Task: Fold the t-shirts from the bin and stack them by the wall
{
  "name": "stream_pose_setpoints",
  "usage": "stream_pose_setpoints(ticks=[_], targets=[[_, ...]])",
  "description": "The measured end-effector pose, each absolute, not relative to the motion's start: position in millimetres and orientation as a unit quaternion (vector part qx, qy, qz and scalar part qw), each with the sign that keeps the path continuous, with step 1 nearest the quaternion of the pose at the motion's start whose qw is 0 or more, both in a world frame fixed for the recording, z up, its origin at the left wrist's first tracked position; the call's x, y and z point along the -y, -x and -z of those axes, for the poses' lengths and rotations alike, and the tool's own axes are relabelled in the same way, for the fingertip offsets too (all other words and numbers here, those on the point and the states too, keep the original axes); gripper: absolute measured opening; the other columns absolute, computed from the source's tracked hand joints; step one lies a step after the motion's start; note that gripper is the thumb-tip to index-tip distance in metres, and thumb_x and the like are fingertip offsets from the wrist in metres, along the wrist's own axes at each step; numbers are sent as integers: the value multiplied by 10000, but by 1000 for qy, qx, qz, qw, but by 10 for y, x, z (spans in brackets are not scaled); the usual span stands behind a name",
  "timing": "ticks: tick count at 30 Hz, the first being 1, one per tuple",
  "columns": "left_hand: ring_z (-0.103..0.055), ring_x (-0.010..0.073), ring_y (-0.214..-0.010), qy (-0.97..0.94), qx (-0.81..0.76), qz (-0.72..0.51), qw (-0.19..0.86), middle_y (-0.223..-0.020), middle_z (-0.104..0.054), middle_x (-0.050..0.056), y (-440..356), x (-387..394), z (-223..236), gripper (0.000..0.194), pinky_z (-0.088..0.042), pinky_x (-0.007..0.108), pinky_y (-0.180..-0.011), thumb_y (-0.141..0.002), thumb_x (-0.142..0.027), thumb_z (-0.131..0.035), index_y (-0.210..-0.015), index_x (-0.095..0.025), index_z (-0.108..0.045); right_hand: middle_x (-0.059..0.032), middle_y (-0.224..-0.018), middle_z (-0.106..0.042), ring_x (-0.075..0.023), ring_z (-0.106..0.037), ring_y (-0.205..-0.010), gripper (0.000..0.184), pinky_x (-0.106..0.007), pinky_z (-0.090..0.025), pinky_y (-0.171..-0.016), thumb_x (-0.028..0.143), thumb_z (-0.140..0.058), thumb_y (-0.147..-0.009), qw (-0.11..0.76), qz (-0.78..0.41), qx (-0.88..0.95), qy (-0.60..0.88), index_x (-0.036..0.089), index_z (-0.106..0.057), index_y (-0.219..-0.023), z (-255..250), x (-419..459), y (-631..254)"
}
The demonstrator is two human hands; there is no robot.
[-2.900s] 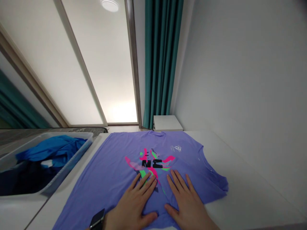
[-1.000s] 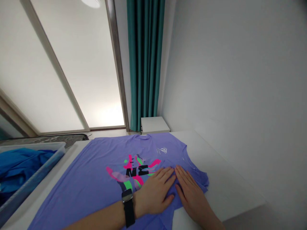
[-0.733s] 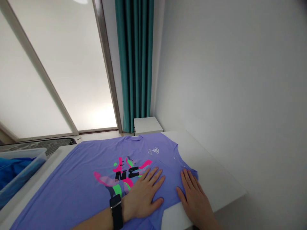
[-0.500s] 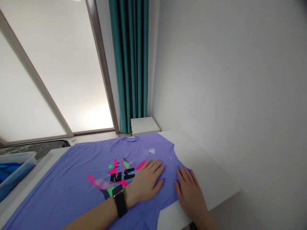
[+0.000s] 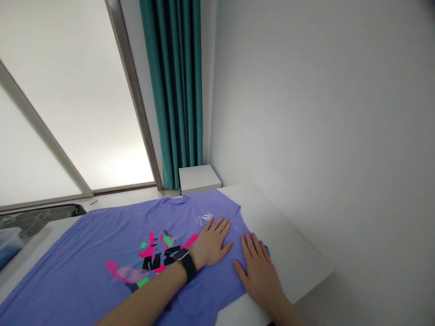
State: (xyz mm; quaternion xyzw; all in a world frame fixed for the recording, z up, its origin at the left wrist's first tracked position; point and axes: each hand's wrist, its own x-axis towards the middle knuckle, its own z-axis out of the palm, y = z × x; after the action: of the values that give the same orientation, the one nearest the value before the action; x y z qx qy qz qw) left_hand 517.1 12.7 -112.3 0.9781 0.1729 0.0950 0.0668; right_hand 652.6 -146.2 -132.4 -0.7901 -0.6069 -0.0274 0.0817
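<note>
On the white table lies a purple fabric T-shirt. The bare left hand has slid towards the table's far edge, smoothing; it and the bare right hand seemingly grip nothing, palms hidden.

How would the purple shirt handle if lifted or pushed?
Lifted, the shirt would probably hang floppy, since soft creases run through it. It is likely light for its size: its edges lie nearly flush with the table. Pushed, it may bunch, as wrinkles show near the collar.
</note>
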Motion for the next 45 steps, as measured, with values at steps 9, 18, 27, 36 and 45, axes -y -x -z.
stream_pose_setpoints(ticks=[9,18,27,36,45], targets=[[-314,219,-1429,-981,-157,-102,55,-1549,-359,101,-5608,-561,989,513,-234,440,-1166,-997,-342,-293,-1467,-150,-373,-129,-1567,-273,-279,-226,-1457,616,-458,-181,-1199,401,-331,-971,68,5,614,787,69,-354,-1490,1099,1193,-6513],[-298,253,-1429,-984,-154,-76,53,-1548,-364,93,-5926,-868,1098,580,-189,499,-1164,-982,-490,-338,-1496,-222,-318,-111,-1576,-253,-267,-220,-1459,651,-447,-172,-1212,485,-273,-998,79,-8,647,758,83,-304,-1510,1242,1141,-6550],[-258,245,-1453,-980,-173,-64,82,-1564,-336,75,-5932,-893,1110,516,-170,525,-1175,-1026,-427,-237,-1487,-225,-350,-86,-1582,-236,-267,-214,-1462,653,-474,-192,-1207,502,-271,-997,86,-21,647,757,106,-294,-1516,1278,1166,-6545],[-255,224,-1456,-975,-190,-104,38,-1562,-335,97,-5543,-1093,1091,510,-175,486,-1189,-1014,-394,-307,-1474,-185,-372,-134,-1573,-268,-262,-215,-1463,584,-464,-156,-1199,286,-276,-966,101,1,595,797,38,-330,-1492,995,452,-6741],[-272,236,-1449,-973,-202,-103,38,-1562,-336,88,-5500,-1055,1214,542,-172,485,-1190,-1003,-454,-333,-1488,-215,-362,-158,-1580,-227,-282,-176,-1471,688,-496,-123,-1188,477,-253,-994,68,-18,584,809,14,-276,-1502,1153,108,-6888]])
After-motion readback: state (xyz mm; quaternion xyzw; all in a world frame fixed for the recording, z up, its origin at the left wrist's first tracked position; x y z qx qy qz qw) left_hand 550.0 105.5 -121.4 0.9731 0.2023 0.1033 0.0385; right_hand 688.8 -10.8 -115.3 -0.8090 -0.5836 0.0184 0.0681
